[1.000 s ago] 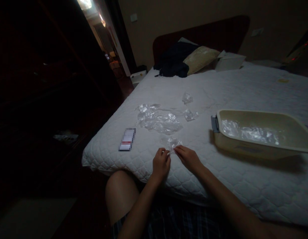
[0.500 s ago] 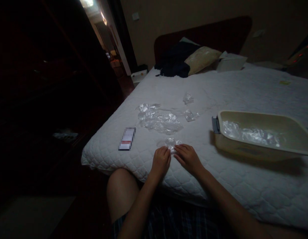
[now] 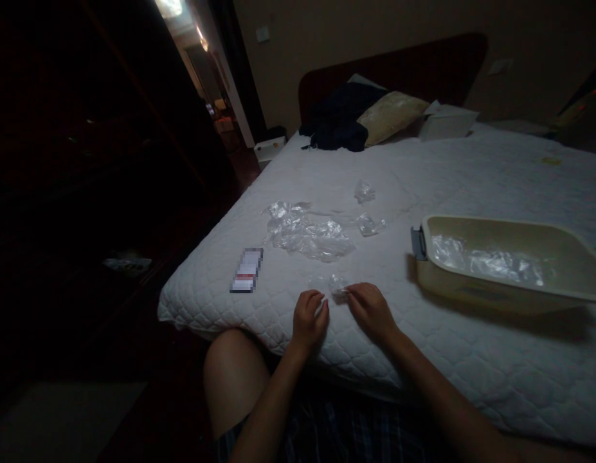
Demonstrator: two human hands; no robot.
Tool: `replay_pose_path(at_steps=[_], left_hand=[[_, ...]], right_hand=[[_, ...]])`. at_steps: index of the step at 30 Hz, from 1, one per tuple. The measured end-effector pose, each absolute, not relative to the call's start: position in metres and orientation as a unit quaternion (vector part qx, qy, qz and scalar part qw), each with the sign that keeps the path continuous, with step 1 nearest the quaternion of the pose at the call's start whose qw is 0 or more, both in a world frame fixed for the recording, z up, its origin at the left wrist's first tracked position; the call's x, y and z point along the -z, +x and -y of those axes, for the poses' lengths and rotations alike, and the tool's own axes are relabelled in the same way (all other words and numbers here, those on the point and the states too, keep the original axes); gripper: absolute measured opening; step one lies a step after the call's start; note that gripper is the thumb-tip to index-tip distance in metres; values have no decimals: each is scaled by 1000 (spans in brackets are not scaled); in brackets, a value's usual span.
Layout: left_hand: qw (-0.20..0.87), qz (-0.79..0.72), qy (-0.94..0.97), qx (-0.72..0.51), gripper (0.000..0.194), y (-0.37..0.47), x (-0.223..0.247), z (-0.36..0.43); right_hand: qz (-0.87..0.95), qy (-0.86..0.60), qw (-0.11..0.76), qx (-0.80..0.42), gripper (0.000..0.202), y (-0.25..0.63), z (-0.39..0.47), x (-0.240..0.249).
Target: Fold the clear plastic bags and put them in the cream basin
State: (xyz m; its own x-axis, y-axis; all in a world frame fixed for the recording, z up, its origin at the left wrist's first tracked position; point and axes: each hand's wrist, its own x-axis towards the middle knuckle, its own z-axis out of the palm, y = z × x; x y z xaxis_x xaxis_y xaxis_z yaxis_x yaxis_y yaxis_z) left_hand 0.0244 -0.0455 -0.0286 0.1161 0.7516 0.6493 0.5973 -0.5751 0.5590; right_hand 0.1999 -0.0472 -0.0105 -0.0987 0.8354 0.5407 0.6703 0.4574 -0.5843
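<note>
A small clear plastic bag (image 3: 337, 284) lies crumpled near the front edge of the bed. My right hand (image 3: 373, 311) pinches its right side between thumb and fingertips. Just left of the bag is my left hand (image 3: 309, 320), fingers curved and thumb apart, with nothing seen between them. Beyond my hands spreads a pile of clear plastic bags (image 3: 312, 235). Two small folded plastic pieces, one nearer (image 3: 369, 224) and one farther (image 3: 364, 191), rest to the right of the pile.
A cream plastic bin (image 3: 490, 292) with a grey latch and clear plastic inside stands at right on the white quilted bed (image 3: 471, 366). A phone with a blurred screen (image 3: 247, 270) lies at left. Dark clothing (image 3: 341, 116), a beige pillow (image 3: 394, 117) and a white box (image 3: 449, 123) sit near the headboard.
My hands have moved slightly apart. The left fingers have come off the small plastic bag, while the right hand has drawn it a little toward the right and nearer me.
</note>
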Motion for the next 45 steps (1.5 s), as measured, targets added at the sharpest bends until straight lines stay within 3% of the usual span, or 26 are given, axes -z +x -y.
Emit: replay_pose_path(at_steps=[8, 17, 24, 32, 38, 45], left_hand=[[253, -466, 656, -536, 11, 30, 5, 46], [646, -401, 432, -485, 33, 39, 13, 54], [645, -444, 404, -472, 30, 52, 13, 58], [694, -394, 319, -511, 25, 53, 17, 56], [709, -373, 330, -498, 23, 59, 13, 58], [722, -380, 354, -456, 25, 58, 9, 53]], right_hand=[[577, -537, 499, -360, 24, 202, 54, -22], [545, -550, 479, -413, 29, 212, 58, -23], [557, -564, 475, -382, 28, 211, 59, -14], [446, -570, 456, -517, 51, 210, 63, -12], [508, -533, 443, -511, 36, 210, 67, -16], [508, -521, 462, -508, 31, 220, 67, -20]])
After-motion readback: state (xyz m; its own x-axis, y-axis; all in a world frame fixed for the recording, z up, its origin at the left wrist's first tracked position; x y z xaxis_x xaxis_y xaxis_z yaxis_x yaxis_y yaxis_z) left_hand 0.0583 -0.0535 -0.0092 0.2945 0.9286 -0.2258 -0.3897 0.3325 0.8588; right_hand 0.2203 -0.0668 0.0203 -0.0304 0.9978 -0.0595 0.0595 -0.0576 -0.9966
